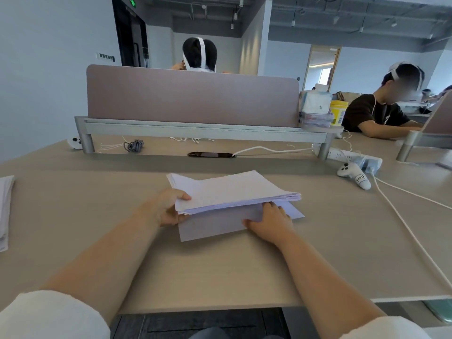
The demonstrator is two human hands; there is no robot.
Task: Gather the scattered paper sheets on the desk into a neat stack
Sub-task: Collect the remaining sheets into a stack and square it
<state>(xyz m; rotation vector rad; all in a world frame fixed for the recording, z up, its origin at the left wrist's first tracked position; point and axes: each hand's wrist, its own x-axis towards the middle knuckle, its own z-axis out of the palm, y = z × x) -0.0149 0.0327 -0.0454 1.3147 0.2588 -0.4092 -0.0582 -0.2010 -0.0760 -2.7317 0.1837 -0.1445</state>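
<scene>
Nearest, a left sleeve [49,316] and a right sleeve [381,329], both white, at the lower corners, with bare forearms reaching forward from them.

Below them, the desk [220,272]: broad, beige, filling most of the view. At its far edge, a mauve divider [190,96] on a grey rail. Beyond it and off to the right, two other people seated, white straps over their heads.

At mid-desk, the stack [232,189]: thick, white, its near edge raised clear of what lies below. Beneath it, flat on the desk, loose sheets [215,226], jutting toward the camera and out past the stack's right corner, skewed against it.

Left hand [168,209]: grips the stack's near left corner, thumb on top, fingers curled underneath. Right hand [271,223]: lies palm down on the loose sheets, fingers fairly straight, tips at the stack's near edge, thumb spread to the left, nothing gripped.

At the left border, more paper [5,209], partly cut off.

To the right, a white cable [403,221] slanting across the desk. Farther back, a power strip [347,154], with a white controller [354,176] just beside it. On the rail's right end, a tissue box [315,99] touching a yellow tub [338,112]. Under the rail at left, a grey cord coil [134,145].
</scene>
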